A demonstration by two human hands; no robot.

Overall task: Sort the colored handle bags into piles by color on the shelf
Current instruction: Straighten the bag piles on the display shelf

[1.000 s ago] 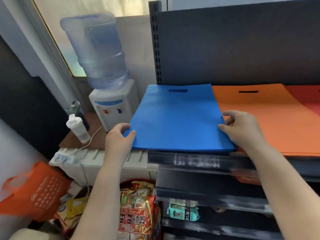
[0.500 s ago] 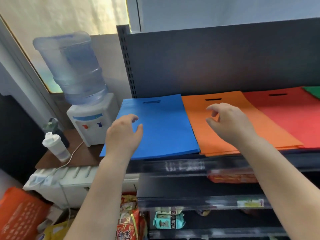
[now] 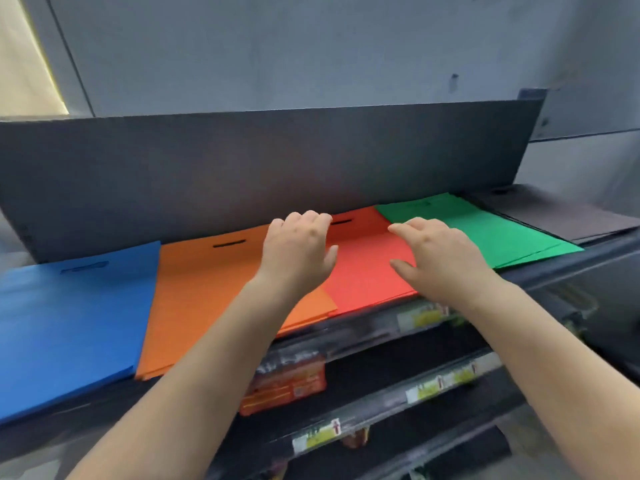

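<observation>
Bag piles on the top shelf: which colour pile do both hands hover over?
The red pile, between the orange pile and the green pile; left hand and right hand hover above it.

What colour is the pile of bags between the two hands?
Red, clearest in the head view, with orange on its left and green on its right.

Both hands (image 3: 298,251) now off blue pile (image 3: 69,323), above red pile (image 3: 363,271).

Two bare, sleeveless forearms; no jewellery.
</observation>
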